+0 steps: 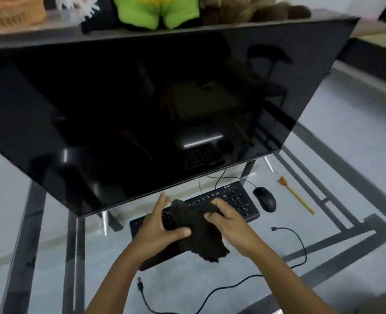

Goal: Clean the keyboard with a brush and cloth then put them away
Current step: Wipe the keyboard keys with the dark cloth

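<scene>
Both hands clutch the dark brown fluffy cloth (196, 225) just above the black keyboard (230, 200), whose long axis runs toward the glass desk's (337, 141) far right; left hand (162, 225) nearer its left end, right hand (228, 223) mid-board.

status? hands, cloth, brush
Left hand and right hand both grip the dark cloth over the keyboard. Brush lies untouched right of the mouse. Loose cable near the forearms.
</scene>
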{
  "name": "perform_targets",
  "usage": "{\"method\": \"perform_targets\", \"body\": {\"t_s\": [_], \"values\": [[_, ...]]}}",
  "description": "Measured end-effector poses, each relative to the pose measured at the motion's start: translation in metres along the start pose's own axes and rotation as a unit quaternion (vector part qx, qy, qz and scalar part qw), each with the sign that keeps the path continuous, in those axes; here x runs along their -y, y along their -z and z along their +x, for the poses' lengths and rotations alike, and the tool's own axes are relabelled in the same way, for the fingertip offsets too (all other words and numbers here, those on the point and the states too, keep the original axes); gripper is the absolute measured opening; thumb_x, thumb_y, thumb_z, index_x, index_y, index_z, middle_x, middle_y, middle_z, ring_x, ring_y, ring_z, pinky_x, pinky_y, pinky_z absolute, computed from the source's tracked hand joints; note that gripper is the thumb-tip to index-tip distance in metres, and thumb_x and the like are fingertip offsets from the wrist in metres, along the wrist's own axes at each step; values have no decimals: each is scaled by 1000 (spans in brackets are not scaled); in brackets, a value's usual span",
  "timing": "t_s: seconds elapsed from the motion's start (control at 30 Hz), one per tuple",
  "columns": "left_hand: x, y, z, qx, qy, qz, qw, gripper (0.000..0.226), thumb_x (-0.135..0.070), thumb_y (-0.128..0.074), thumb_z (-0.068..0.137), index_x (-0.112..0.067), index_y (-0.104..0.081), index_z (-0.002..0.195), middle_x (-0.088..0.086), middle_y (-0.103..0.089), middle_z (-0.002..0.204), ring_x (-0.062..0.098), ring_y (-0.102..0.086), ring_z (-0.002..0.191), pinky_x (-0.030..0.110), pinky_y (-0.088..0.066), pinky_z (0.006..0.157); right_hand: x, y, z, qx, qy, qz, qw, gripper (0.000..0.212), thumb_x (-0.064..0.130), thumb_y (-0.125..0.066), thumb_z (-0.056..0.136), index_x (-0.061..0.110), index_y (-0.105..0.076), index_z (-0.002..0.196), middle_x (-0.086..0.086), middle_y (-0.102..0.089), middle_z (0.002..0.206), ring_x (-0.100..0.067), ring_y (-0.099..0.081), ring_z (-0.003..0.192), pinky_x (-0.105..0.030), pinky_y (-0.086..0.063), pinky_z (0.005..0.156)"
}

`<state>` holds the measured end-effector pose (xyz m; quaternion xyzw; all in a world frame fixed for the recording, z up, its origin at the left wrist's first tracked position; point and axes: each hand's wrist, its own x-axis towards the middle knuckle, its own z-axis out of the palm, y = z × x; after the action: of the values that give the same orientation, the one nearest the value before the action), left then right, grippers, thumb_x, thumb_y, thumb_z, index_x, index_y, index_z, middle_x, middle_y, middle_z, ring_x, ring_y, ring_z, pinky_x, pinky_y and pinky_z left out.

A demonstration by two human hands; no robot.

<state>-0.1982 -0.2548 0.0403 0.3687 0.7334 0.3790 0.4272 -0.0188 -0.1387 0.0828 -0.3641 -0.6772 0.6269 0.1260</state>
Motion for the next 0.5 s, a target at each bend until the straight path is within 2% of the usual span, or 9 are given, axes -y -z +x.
{"method": "perform_targets", "body": {"t_s": [0.07,0.1,0.2,0.27,0.4,0.5], "values": [[-28,-19,13,43,10,-130,990,129,-61,-85,51,-34,-10,151,-19,-44,138,3,-43,129,33,-36,109,10,30,-7,-15,9,37,999,11,11,-53,95,15,-55,85,5,-56,76,-5,-54,73,-20,-43,65],[-42,-31,19,57,19,-182,981,117,-51,-87,57,-30,-19,150,-18,-51,131,2,-51,121,32,-40,106,13,47,-10,-29,9,43,999,10,12,-54,95,15,-56,86,6,-59,76,-5,-56,73,-20,-44,65],[-80,-80,39,92,14,-248,964,57,-23,-76,78,-17,-53,130,1,-67,119,15,-64,109,36,-50,97,17,102,-16,-71,4,7,997,10,15,-55,95,18,-57,85,11,-61,72,-2,-59,71,-16,-45,62],[-102,-116,56,93,18,-279,956,37,-12,-70,85,-12,-60,121,7,-70,113,22,-67,105,40,-53,92,12,141,-14,-107,0,-72,992,8,20,-54,96,19,-55,88,8,-60,77,-6,-58,73,-19,-44,64],[-140,-199,101,29,64,-319,945,41,-3,-65,88,-13,-53,125,6,-72,106,21,-70,95,42,-58,80,-14,240,-4,-166,-13,-207,964,5,22,-51,97,21,-55,100,4,-61,92,-9,-59,86,-21,-43,67],[-158,-252,123,46,84,-304,948,61,-4,-62,91,-26,-36,141,0,-66,112,20,-66,101,38,-59,76,-36,306,4,-164,-46,-253,952,7,21,-52,97,22,-56,103,5,-61,95,-10,-57,87,-20,-42,69]]}}
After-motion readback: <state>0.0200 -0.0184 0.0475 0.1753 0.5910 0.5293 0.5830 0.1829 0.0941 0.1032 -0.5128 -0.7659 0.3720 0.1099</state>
